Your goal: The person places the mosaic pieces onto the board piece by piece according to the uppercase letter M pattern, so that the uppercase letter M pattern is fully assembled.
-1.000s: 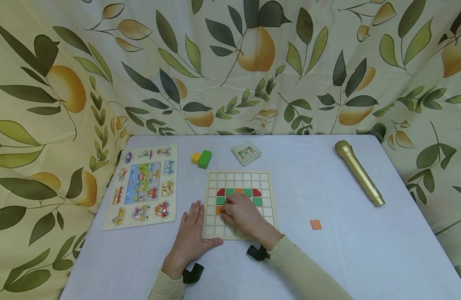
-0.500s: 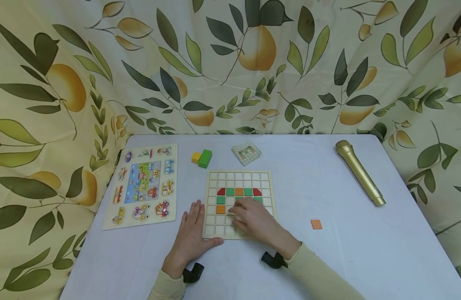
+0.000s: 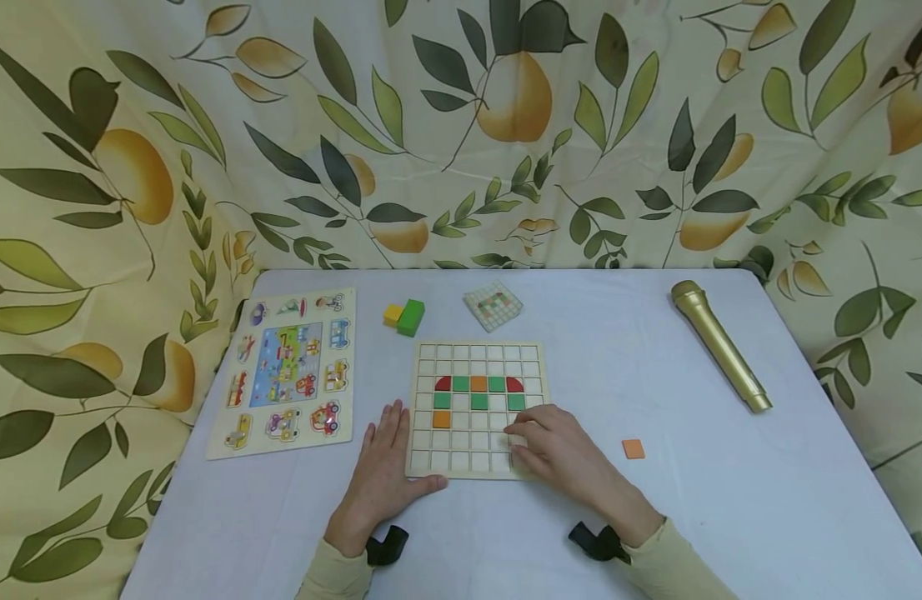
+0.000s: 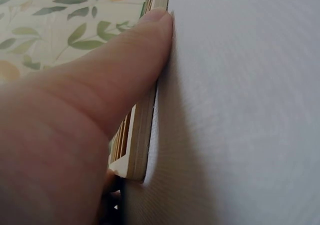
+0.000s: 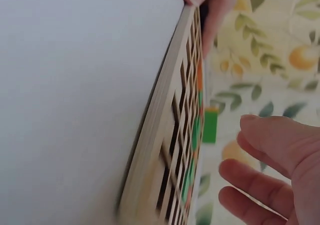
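Note:
A wooden grid board (image 3: 423,460) lies in front of me, with several red, green and orange tiles in its squares. A green tile (image 3: 479,402) sits in the middle of the second tile row, and an orange tile (image 3: 441,419) lies below the row's left end. My left hand (image 3: 382,471) rests flat at the board's near left corner, thumb (image 4: 135,40) against the near edge. Over the board's right side is my right hand (image 3: 566,454), fingers loosely bent. In the right wrist view its thumb and fingers (image 5: 255,182) are apart with nothing between them.
A loose orange tile (image 3: 633,449) lies right of the board. Behind the board are a pattern card (image 3: 493,306), a green block (image 3: 411,317) and a yellow block (image 3: 393,314). A picture puzzle board (image 3: 217,442) lies at left, a gold microphone (image 3: 719,346) at right.
My right hand has drawn back rightward from the tiles, uncovering the middle green tile, the lower left orange tile and the right-hand green tile. The left hand stays put.

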Motion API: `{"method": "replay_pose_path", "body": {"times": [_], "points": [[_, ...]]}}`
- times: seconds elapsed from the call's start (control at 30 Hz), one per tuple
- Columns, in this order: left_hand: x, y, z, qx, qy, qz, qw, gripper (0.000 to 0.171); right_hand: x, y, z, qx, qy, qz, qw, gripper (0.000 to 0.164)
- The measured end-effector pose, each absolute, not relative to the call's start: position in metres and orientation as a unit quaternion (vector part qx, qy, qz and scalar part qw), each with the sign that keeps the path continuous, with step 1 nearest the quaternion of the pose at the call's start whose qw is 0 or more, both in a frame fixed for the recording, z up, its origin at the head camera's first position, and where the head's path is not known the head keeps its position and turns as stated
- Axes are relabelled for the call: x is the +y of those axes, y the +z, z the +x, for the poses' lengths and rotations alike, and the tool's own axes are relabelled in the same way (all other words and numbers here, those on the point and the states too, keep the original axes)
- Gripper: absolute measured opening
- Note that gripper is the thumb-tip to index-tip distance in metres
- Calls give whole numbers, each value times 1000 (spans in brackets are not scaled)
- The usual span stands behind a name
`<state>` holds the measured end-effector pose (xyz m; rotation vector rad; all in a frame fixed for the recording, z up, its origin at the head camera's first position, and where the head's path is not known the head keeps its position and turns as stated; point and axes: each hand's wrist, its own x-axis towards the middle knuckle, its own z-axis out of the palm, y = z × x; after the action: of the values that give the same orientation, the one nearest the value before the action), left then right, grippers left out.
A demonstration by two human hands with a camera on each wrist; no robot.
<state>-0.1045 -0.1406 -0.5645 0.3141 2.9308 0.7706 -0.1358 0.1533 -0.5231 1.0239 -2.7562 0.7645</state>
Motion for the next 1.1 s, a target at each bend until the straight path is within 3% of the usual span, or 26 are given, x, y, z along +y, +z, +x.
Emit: {"method": "replay_pose_path", "body": {"times": [0.27,1.1], "points": [[-141,-565,-105,960,258,101,50,121,194,-528,-122,-919,254,284,99,29],[-141,-564,-105,959,259,100,58,120,272,-523,-103,-955,203,193,96,37]]}}
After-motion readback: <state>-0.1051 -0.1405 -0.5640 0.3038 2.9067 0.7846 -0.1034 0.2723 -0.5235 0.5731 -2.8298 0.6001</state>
